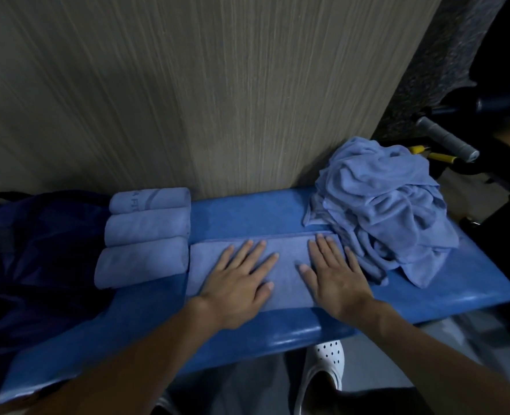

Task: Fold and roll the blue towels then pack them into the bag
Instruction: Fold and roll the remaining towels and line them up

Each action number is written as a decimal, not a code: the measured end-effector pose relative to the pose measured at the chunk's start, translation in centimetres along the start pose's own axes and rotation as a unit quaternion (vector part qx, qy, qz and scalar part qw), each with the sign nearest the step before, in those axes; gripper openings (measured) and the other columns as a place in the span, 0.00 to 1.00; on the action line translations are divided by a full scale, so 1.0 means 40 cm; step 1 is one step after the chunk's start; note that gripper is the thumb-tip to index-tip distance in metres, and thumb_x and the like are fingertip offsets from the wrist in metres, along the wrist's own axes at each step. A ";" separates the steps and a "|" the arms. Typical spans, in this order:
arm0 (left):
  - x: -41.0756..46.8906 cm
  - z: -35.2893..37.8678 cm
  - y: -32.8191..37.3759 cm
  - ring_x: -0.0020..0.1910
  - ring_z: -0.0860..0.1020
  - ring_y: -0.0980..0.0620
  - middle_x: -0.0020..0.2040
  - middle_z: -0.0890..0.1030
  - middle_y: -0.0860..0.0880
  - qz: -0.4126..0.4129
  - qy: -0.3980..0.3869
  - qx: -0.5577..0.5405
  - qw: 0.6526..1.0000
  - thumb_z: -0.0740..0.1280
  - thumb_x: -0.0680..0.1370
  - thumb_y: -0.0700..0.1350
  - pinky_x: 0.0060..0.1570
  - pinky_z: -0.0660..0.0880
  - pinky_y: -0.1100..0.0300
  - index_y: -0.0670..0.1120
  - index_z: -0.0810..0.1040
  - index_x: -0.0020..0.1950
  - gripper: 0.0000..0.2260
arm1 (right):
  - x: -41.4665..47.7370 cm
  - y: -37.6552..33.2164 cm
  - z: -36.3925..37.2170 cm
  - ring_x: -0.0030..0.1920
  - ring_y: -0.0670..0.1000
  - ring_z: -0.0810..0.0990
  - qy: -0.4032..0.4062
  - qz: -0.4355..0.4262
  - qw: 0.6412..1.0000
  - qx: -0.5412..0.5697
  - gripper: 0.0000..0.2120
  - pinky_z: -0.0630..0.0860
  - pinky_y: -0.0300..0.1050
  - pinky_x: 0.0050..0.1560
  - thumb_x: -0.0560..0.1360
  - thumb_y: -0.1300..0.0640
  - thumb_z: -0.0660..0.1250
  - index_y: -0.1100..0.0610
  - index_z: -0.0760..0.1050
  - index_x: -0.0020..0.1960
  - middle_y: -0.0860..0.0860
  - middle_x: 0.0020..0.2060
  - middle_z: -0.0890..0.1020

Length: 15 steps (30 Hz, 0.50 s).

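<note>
A folded blue towel (pixel 286 259) lies flat as a strip on the blue padded bench (pixel 247 217). My left hand (pixel 238 280) and my right hand (pixel 334 274) both press on it, palms down, fingers spread. Three rolled blue towels (pixel 146 235) sit side by side just left of the strip. A heap of loose blue towels (pixel 382 205) is piled at the bench's right end, touching the strip's right edge. A dark navy bag (pixel 38 259) lies at the left, beside the rolls.
A wood-grain wall panel (pixel 187 85) rises directly behind the bench. Gym equipment with a grey grip (pixel 445 139) and yellow handles (pixel 439 157) stands at the right. A white perforated shoe (pixel 325 366) shows below the bench's front edge.
</note>
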<state>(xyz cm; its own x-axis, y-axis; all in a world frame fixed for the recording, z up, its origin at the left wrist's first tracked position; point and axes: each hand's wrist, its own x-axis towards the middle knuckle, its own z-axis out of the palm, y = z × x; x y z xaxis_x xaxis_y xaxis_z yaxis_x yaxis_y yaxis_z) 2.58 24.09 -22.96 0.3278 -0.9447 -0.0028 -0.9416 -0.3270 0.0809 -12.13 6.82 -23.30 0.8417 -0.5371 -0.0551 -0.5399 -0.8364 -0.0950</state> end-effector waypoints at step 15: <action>0.055 0.007 0.101 0.78 0.37 0.49 0.80 0.40 0.55 0.000 -0.039 0.032 0.999 0.42 0.78 0.64 0.73 0.37 0.37 0.61 0.42 0.78 0.29 | -0.108 -0.005 -0.037 0.60 0.62 0.73 0.114 0.262 0.939 0.192 0.22 0.69 0.58 0.56 0.76 0.46 0.66 0.62 0.71 0.61 0.60 0.57 0.76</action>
<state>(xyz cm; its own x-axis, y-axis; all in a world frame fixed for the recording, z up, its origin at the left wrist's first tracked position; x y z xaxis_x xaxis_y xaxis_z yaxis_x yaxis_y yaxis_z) -0.54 20.68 -22.94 0.3228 -0.9431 -0.0800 -0.9455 -0.3251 0.0174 -15.69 9.14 -21.56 0.4139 -0.9102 0.0160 -0.8010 -0.3725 -0.4686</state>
